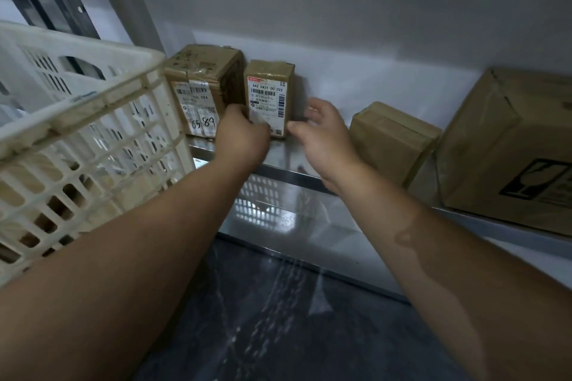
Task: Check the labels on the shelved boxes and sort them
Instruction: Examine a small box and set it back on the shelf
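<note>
The small box (269, 90) stands upright on the metal shelf (278, 172), its label facing you, just beside the taped box (201, 86) marked 85 89. Your left hand (243, 133) holds its lower left corner with curled fingers. Your right hand (322, 130) is near its right side, fingers loose and spread; I cannot tell if the thumb touches. The box is tall and narrow, so a pull from one side only may tip it forward off the shelf.

Metal shelf (295, 153), four cardboard boxes (390, 141)
</note>
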